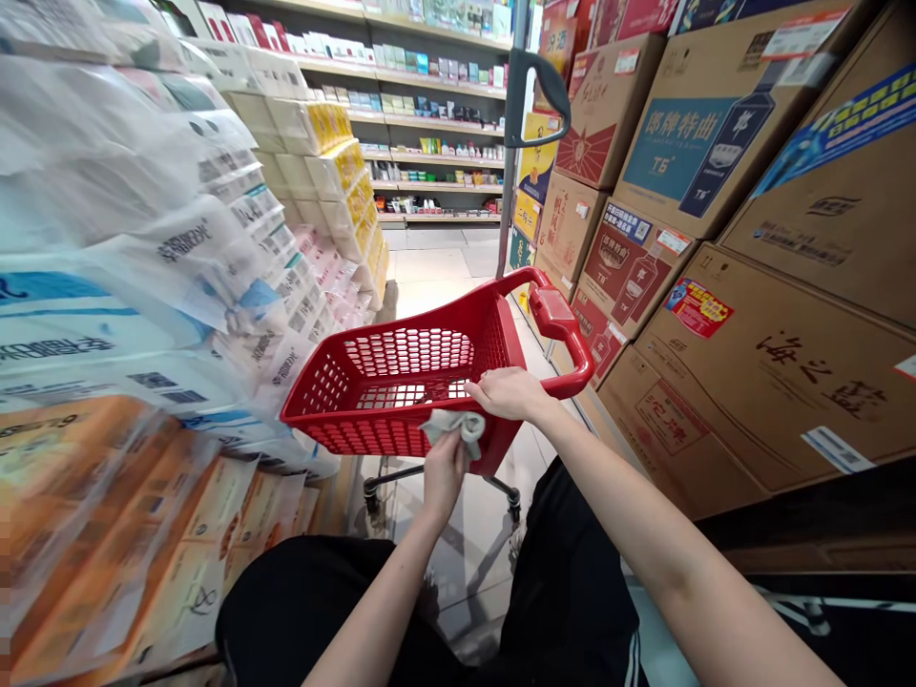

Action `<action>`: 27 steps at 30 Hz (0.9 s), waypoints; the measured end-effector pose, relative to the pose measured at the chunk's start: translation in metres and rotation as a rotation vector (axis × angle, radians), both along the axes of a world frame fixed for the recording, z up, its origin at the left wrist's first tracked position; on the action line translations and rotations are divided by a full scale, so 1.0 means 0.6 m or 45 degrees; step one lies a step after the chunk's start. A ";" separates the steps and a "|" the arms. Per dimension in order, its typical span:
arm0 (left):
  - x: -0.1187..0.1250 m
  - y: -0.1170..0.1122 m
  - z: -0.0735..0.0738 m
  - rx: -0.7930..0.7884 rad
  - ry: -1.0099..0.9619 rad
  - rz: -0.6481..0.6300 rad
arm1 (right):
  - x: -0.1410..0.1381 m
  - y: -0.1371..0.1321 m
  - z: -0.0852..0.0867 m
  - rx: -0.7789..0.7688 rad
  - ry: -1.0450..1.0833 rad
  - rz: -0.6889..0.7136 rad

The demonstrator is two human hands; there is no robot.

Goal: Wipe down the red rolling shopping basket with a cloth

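Observation:
A red plastic shopping cart [401, 382] stands in a shop aisle right in front of me, its basket tilted. My right hand [510, 393] rests closed over the near rim of the basket, just below the red handle [565, 329]. My left hand [444, 469] is below it, fingers closed on a crumpled grey-white cloth [452, 426] that touches the basket's near wall. My knees in black trousers show at the bottom.
Stacked packs of tissue paper [143, 286] fill the left side. Brown cardboard cartons [722, 248] are piled along the right. A grey pole with a handle [526, 105] stands behind the cart. Shelves of goods [429, 114] close the far end of the tiled aisle.

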State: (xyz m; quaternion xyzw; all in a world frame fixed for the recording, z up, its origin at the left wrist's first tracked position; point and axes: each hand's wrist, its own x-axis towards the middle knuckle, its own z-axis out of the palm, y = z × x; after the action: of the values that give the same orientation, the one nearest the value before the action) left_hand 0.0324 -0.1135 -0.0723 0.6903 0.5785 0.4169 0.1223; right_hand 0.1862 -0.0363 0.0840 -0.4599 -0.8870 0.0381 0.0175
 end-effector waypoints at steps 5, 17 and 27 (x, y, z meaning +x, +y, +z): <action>-0.026 -0.007 0.071 0.151 -0.168 0.116 | -0.002 0.000 -0.002 0.007 0.005 0.018; -0.049 0.061 0.094 0.220 0.377 -0.102 | 0.001 -0.006 0.003 0.054 -0.024 0.027; -0.088 0.052 0.087 0.160 0.597 0.060 | 0.000 -0.007 0.005 0.083 -0.066 0.017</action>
State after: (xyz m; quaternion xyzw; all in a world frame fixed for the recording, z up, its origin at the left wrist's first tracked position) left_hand -0.0203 -0.0824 -0.0202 0.7609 0.5799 0.2831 -0.0681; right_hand 0.1859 -0.0408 0.0868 -0.4539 -0.8910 -0.0026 0.0091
